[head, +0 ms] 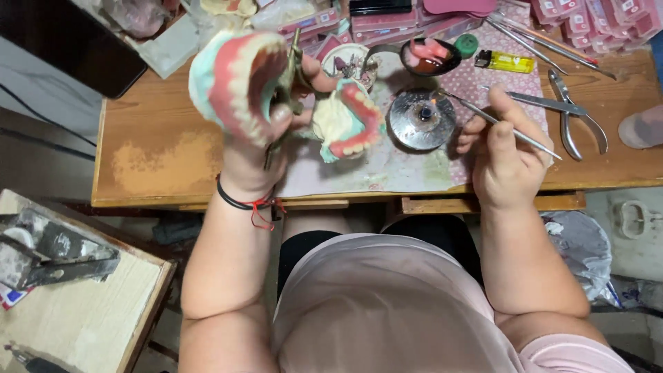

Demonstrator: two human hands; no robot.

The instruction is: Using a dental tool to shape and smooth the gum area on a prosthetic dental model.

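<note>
Nearest the camera, a pink-clad lap is seen, with a grey block on a side board to the left. Above this, the left hand is closed firmly around the metal frame of a hinged denture model, which is held just above the near edge of the wooden table. The model is swung open: one plaster cast with pink wax and teeth is raised to the left, the other hangs to the right. The casts are judged brittle and fairly heavy, the wax soft and easily marred, so hold is best taken on the metal frame or the plaster bases, never on the teeth.

The right hand is closed in a pen-like pinch on a thin metal tool, whose tip is held at the small flame of a round burner.

Farther off, pliers, a yellow lighter, a ladle of pink wax and pink boxes are laid out.
</note>
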